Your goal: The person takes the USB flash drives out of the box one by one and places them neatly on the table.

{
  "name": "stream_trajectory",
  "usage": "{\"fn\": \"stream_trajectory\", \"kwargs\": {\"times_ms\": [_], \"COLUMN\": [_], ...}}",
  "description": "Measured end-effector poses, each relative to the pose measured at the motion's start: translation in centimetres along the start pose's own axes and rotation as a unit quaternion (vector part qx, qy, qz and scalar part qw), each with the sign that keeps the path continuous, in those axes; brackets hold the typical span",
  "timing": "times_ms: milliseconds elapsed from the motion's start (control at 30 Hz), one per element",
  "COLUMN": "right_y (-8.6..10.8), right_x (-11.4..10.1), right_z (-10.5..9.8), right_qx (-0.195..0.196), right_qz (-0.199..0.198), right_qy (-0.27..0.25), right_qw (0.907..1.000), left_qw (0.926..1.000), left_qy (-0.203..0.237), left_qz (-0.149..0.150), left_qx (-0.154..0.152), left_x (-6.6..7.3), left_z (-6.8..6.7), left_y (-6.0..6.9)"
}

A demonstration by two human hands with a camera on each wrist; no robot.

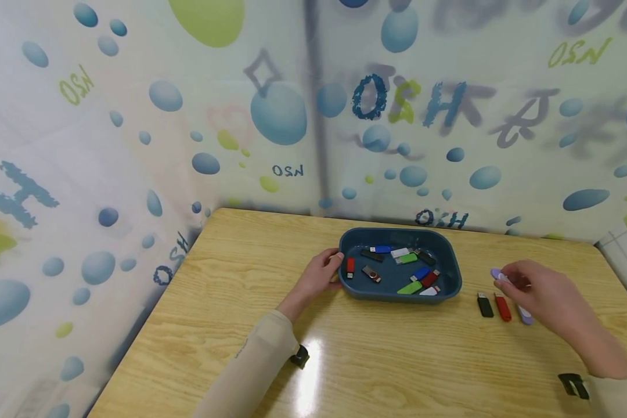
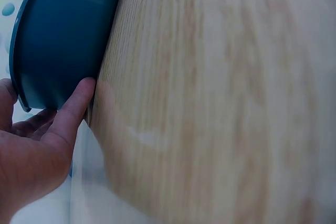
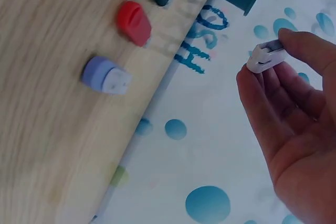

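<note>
Wooden tabletop (image 1: 230, 267): left hand (image 1: 317, 275) grips a teal tray (image 1: 392, 296) — right hand (image 1: 550, 296) pinches a lilac-and-white USB stick (image 3: 261, 58). A light pinch and steady tray should serve best.

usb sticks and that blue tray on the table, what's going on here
A person is handling USB sticks. Their left hand grips the left end of the blue tray, which holds sticks of several colours. Their right hand pinches a purple-and-white stick above the table, to the right of the tray. Below that hand, a black stick, a red stick and another purple-and-white one lie in a row.
</note>
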State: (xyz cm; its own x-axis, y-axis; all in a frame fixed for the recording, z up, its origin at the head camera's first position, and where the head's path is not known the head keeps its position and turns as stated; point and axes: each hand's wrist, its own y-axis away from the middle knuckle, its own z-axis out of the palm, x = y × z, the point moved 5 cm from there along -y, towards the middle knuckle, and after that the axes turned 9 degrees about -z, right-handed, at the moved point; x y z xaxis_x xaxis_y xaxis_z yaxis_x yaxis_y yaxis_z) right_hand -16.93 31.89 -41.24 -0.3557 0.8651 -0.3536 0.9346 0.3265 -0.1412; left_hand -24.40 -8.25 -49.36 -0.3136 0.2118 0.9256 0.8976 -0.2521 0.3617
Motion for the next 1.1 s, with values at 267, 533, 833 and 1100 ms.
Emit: {"fn": "stream_trajectory", "kwargs": {"times_ms": [267, 533, 833, 1100], "right_y": [2.0, 3.3, 4.0, 3.8], "right_x": [2.6, 4.1, 5.3, 6.3], "right_z": [-0.1, 0.1, 0.9, 1.2], "right_qx": [0.010, 0.018, -0.008, -0.049], "right_qz": [0.078, 0.106, 0.135, 0.148], "right_qy": [0.023, 0.031, 0.021, 0.006], "right_qw": [0.9966, 0.9937, 0.9906, 0.9877], "left_qw": [1.0000, 0.9999, 1.0000, 0.9981], "left_qy": [0.000, 0.006, 0.004, -0.027], "left_qz": [-0.004, -0.001, 0.006, 0.031], "left_qx": [-0.003, -0.011, -0.006, 0.047], "left_x": [-0.2, -0.3, -0.4, 0.7], "left_z": [0.3, 0.6, 0.4, 0.2], "left_y": [0.0, 0.0, 0.0, -0.2]}}
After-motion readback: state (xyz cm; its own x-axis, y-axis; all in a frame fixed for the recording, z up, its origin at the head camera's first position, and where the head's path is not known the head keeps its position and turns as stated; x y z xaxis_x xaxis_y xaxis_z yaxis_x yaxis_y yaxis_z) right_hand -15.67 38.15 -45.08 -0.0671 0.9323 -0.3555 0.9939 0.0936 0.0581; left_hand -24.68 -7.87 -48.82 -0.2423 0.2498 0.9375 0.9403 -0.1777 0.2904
